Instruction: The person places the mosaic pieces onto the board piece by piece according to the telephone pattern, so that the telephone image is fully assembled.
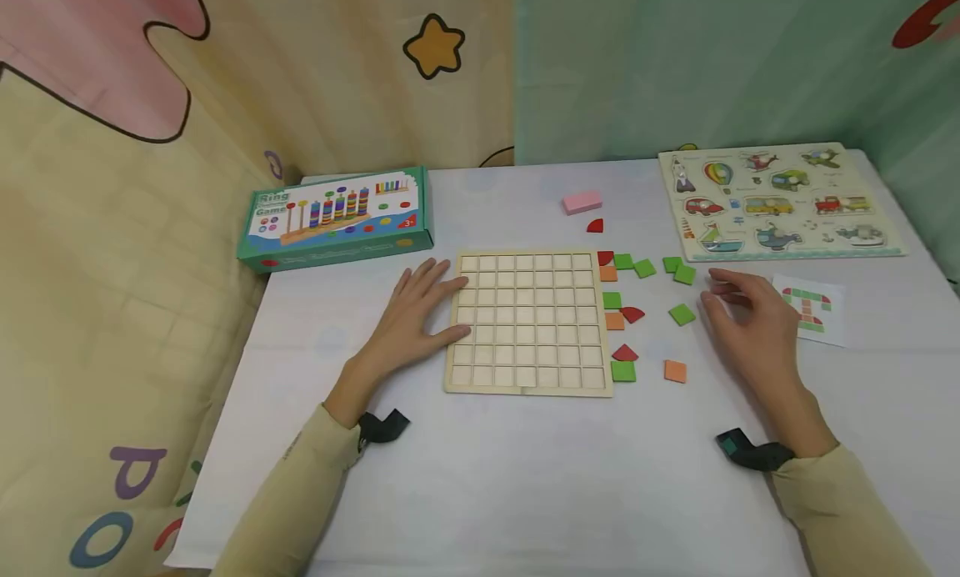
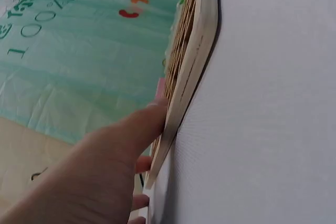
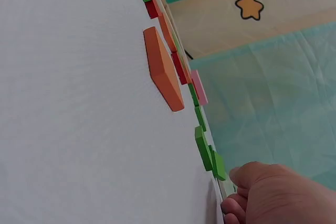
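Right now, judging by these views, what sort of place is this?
Probably a children's play area, perhaps a staged one: cartoon-print curtains hang behind a ring game box marked 3+ and a vehicle puzzle board. Can't tell whether it's a home or a classroom.

Printed curtain [image 1: 600, 77], beige beside green, behind white-covered table [image 1: 540, 485].

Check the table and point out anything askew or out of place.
One red piece looks stray: it lies beyond the board, near the pink block, while the other red pieces sit close to the board's right edge.
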A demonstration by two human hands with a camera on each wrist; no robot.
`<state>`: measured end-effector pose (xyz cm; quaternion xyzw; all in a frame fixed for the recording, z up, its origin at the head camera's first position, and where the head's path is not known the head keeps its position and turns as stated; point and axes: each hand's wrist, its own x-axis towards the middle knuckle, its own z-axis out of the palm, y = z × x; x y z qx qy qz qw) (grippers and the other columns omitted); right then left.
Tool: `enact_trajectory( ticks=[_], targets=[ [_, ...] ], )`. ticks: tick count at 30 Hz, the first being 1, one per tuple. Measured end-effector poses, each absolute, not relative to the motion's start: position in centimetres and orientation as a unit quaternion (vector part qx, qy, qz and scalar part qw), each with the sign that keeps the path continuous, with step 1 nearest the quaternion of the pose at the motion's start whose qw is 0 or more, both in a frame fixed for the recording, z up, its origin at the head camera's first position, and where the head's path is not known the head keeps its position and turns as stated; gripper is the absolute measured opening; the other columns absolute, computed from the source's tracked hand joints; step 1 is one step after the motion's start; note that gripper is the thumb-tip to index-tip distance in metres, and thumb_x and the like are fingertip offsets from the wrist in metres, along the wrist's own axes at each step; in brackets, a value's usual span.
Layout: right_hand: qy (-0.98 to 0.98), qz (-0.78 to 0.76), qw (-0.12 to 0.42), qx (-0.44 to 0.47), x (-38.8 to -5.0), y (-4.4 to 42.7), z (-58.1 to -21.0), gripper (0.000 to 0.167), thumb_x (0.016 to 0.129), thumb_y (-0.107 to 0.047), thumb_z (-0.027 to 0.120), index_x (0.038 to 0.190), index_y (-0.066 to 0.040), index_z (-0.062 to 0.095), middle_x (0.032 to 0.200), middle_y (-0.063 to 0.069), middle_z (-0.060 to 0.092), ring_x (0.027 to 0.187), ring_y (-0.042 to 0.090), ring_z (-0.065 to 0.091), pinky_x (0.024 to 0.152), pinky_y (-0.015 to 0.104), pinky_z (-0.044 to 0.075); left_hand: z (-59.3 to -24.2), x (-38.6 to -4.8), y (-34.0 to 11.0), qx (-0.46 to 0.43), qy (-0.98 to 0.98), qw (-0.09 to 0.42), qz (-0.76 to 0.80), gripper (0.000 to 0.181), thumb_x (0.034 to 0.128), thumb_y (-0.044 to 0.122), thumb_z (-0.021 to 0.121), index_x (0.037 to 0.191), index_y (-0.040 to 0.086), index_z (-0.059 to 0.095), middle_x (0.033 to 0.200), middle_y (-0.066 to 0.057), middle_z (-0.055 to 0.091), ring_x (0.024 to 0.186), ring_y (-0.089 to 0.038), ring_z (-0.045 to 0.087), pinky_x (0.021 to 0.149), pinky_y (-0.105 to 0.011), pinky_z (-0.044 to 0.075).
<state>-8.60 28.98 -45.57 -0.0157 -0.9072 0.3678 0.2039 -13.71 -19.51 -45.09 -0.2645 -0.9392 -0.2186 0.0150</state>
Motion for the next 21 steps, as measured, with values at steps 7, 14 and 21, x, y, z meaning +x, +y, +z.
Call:
enact_trajectory(
  ticks=[7, 14, 21],
  targets=[
    [-0.903, 0.38, 0.197, -0.047, -9.1, 29.3, -45.3, 0.033, 0.099, -0.016, 0.073, 0.131, -0.01, 0.073, 0.12, 0.013, 0.074, 0.091, -0.014, 0.054, 0.086, 0.005, 0.04, -44.7, -14.5, -18.8, -0.262, -0.938, 0.003, -0.226, 0.078, 0.0896, 0.061, 0.074, 0.153, 0.021, 0.053, 0.171, -0.009, 0.033, 0.164, -0.029, 0.016, 0.131, -0.063, 0.002],
    [-0.896, 0.398, 0.161, -0.114, -10.6, 28.6, -44.5, 0.034, 0.101, -0.029, 0.07, 0.126, -0.007, 0.075, 0.096, -0.016, 0.064, 0.084, -0.009, 0.053, 0.076, 0.009, 0.04, -45.4, -14.8, -19.1, -0.27, -0.936, 0.022, -0.222, 0.077, 0.0917, 0.06, 0.071, 0.155, 0.021, 0.051, 0.173, -0.008, 0.032, 0.164, -0.028, 0.016, 0.132, -0.06, 0.002],
    [-0.885, 0.392, 0.135, -0.212, -11.5, 27.3, -44.1, 0.049, 0.1, -0.046, 0.065, 0.119, -0.002, 0.076, 0.077, -0.023, 0.053, 0.076, -0.005, 0.049, 0.082, 0.019, 0.036, -45.8, -14.1, -19.4, -0.275, -0.936, 0.022, -0.217, 0.079, 0.0922, 0.059, 0.071, 0.157, 0.019, 0.049, 0.173, -0.008, 0.031, 0.164, -0.029, 0.017, 0.133, -0.058, 0.003]
  ],
)
